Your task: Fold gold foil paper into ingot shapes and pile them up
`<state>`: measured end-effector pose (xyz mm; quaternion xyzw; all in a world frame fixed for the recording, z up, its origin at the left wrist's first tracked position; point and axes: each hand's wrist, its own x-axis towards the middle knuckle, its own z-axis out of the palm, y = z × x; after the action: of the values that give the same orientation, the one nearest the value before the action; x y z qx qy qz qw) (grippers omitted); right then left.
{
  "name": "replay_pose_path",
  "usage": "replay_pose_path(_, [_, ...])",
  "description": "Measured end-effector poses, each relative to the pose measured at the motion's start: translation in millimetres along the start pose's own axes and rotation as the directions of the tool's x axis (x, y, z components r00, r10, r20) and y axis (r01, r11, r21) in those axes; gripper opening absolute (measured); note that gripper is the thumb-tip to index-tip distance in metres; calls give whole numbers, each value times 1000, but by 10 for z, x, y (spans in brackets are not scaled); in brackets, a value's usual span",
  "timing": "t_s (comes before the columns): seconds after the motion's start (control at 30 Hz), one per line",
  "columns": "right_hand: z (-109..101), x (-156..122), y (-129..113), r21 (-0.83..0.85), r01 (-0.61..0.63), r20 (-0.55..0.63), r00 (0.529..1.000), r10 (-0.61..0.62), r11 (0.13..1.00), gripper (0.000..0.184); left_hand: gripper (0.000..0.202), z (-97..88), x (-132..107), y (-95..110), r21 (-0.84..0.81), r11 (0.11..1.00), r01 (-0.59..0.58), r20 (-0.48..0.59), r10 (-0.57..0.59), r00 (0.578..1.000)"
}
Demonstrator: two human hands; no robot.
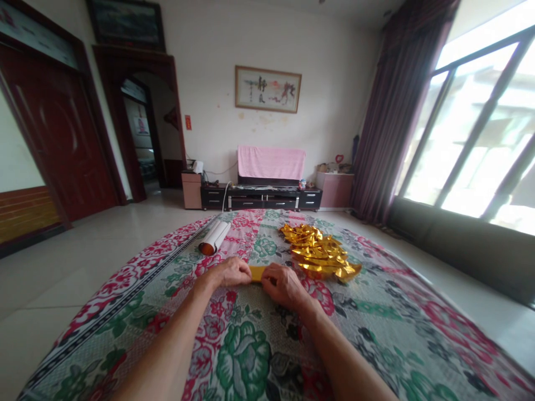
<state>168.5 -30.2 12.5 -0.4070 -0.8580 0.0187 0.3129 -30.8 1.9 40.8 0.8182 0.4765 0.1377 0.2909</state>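
Between my two hands is a small strip of folded gold foil paper [256, 274], its middle showing and both ends covered by fingers. My left hand [233, 273] pinches its left end, fingers curled. At the other end, my right hand [281, 283] is closed on it with the thumb and fingers pressed together. To the right, just past my right hand, lies a pile of shiny folded gold paper ingots [320, 253], several overlapping in a row. A white roll [215, 236], orange-gold inside its near end, lies beyond my left hand.
A round table with a floral cloth [244, 351] spreads under my hands. Across the room stands a low black cabinet [263, 197] with a pink cloth [271, 161] draped over something on it. Windows [472, 133] and a purple curtain [388, 111] are on the right.
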Motion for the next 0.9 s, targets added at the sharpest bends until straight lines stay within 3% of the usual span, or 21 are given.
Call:
replay_pose_path(0.4, [26, -2, -20, -15, 0, -30, 1000, 0, 1000, 11, 27, 78, 55, 65, 65, 998, -20, -16, 21, 1000])
replay_pose_path(0.63, [38, 3, -45, -70, 20, -46, 999, -23, 997, 15, 28, 63, 24, 112, 24, 1000, -12, 20, 12, 1000])
replay_pose_path(0.9, [-20, -8, 77, 94, -39, 33, 999, 36, 995, 13, 29, 52, 27, -14, -35, 999, 24, 31, -23, 999])
